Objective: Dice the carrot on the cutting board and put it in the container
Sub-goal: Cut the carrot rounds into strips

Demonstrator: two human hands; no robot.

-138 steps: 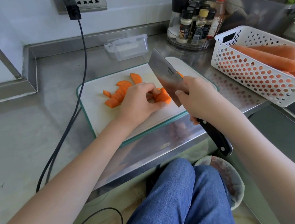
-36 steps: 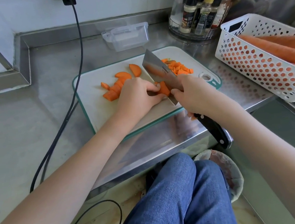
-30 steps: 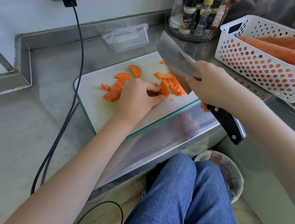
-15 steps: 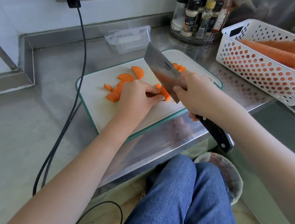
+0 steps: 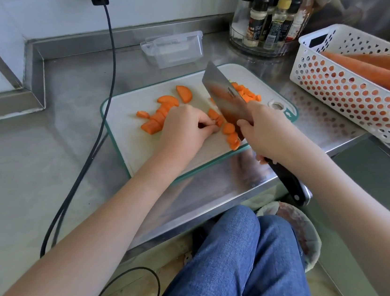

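No text can be made out; the cleaver (image 5: 226,99), centre of the frame, bears a small dark mark on its blade, too blurred to read; the spice bottles (image 5: 271,21), upper right, carry printed labels, their lettering too small to tell.

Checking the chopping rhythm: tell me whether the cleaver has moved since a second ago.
Yes. The cleaver, then lifted toward the spice bottles, has come back down onto the carrot pieces on the cutting board.
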